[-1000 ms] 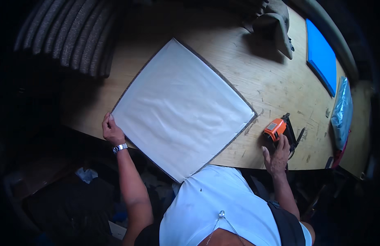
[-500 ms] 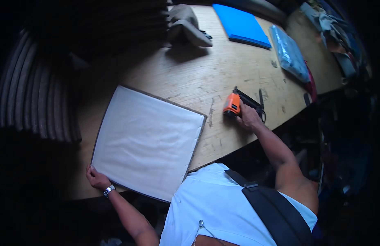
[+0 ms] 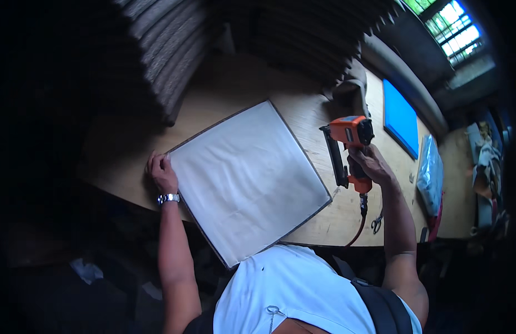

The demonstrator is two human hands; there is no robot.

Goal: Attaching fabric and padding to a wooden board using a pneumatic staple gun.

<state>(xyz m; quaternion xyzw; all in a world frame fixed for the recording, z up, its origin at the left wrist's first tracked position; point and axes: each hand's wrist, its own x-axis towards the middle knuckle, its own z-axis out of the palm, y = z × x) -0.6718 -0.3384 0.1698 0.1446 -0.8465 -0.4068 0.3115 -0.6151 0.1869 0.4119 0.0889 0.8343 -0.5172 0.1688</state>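
A square panel [image 3: 249,183], covered in white cloth with a dark brown edge, lies on the wooden table, its near corner against my shirt. At its left corner, my left hand [image 3: 163,175] grips the edge between thumb and fingers; a metal watch is on that wrist. My right hand [image 3: 372,164] is wrapped round the handle of an orange and black air staple gun [image 3: 347,131]. Held up off the table, the gun is just right of the panel, its nose pointing left. A red hose [image 3: 359,231] runs down from its handle.
Scissors [image 3: 377,224] lie near the table's front edge. Stacked brown padded panels [image 3: 169,50] rise at the far left and back. Toward the right are a blue flat pack [image 3: 400,119], a plastic-wrapped bundle [image 3: 430,178] and brown folded fabric [image 3: 352,89].
My right hand has lifted the staple gun off the table and turned it upright. The view has swung, and the panel sits turned under my left hand, still at its corner.
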